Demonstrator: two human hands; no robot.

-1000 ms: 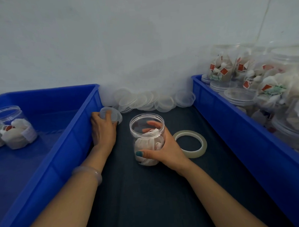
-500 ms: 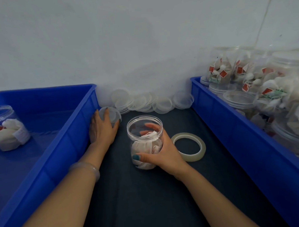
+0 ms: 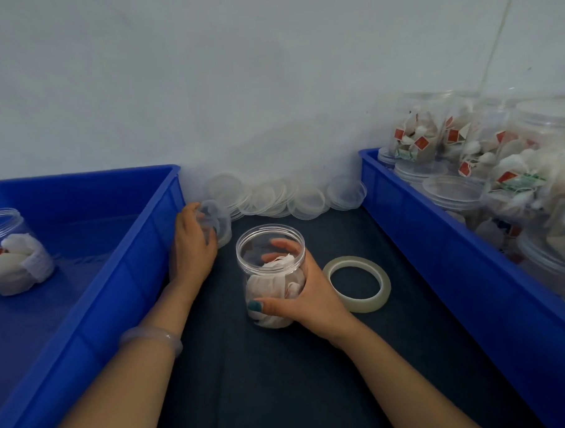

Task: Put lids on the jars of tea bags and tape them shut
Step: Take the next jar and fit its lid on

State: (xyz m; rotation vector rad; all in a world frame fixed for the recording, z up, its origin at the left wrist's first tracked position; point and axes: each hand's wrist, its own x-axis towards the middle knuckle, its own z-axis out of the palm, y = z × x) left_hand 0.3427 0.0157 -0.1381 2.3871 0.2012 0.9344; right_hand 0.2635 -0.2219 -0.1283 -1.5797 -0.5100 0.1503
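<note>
An open clear jar [image 3: 269, 246] with white tea bags inside stands upright on the dark mat, without a lid. My right hand [image 3: 310, 296] wraps around its lower right side, thumb across the front. My left hand [image 3: 191, 240] lies to the jar's left against the blue crate wall, fingers closed on a clear lid [image 3: 215, 216] lifted slightly off the mat. A roll of clear tape [image 3: 357, 283] lies flat just right of my right hand. A heap of clear lids [image 3: 283, 197] leans along the wall behind.
A blue crate [image 3: 122, 272] on the left holds one jar of tea bags [image 3: 14, 251]. A second blue crate [image 3: 455, 264] on the right is packed with several jars of tea bags [image 3: 417, 136], some stacked. A white wall closes the back.
My left hand has closed around the lid and tipped it up from the mat. My right hand and the jar have stayed put.
</note>
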